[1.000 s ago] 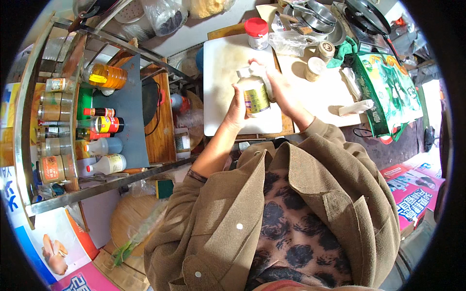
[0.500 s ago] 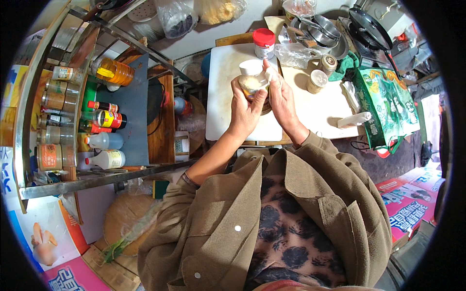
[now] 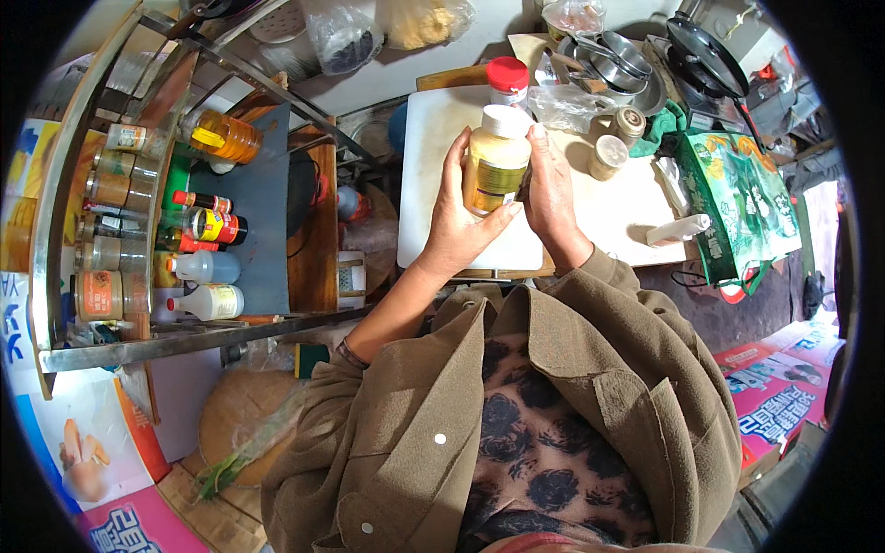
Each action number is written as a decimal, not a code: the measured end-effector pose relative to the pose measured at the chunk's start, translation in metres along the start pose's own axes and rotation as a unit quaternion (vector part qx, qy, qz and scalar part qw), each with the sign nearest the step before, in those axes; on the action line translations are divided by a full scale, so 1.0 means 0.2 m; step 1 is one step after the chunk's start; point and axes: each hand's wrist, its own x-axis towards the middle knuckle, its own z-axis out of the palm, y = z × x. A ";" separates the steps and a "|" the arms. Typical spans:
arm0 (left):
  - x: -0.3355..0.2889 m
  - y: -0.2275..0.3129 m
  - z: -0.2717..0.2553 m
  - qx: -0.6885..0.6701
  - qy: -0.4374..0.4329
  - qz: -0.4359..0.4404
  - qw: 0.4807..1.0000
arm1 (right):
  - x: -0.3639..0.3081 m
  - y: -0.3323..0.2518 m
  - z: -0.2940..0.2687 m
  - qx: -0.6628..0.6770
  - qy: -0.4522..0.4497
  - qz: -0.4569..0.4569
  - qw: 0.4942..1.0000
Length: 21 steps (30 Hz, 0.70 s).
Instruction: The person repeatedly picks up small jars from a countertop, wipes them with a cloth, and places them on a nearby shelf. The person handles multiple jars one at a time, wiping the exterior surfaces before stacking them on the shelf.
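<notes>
A clear plastic jar point(image 3: 496, 170) with a white screw lid and a yellow-green label is held up over the white cutting board. My left hand point(image 3: 466, 207) wraps round its left side and base, thumb along the bottom. My right hand point(image 3: 550, 184) lies along the jar's right side with its fingers closed against it; part of that hand's inner side is hidden. Just behind the jar, a red-lidded container point(image 3: 508, 81) stands at the back of the cutting board point(image 3: 426, 207).
Right of the board are two small jars point(image 3: 608, 157), a white tube-like item point(image 3: 678, 229), a green shopping bag point(image 3: 737, 207) and steel pans point(image 3: 616, 64). A metal-framed rack point(image 3: 230, 346) with bottles and spice jars stands at the left. Plastic bags point(image 3: 343, 41) hang behind.
The jar has been turned and tipped, so its label now faces me more fully. The white scrap seen at my right fingers is no longer visible.
</notes>
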 end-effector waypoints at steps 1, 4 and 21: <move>0.00 0.01 -0.02 0.062 0.013 0.008 0.998 | -0.01 -0.02 0.03 -0.017 0.006 -0.002 1.000; 0.03 0.01 -0.06 0.160 0.068 0.008 0.985 | -0.06 -0.07 0.11 -0.031 -0.016 -0.061 0.998; 0.05 -0.06 -0.13 -0.098 -0.112 0.047 0.988 | 0.06 0.07 0.03 -0.014 -0.031 -0.011 0.999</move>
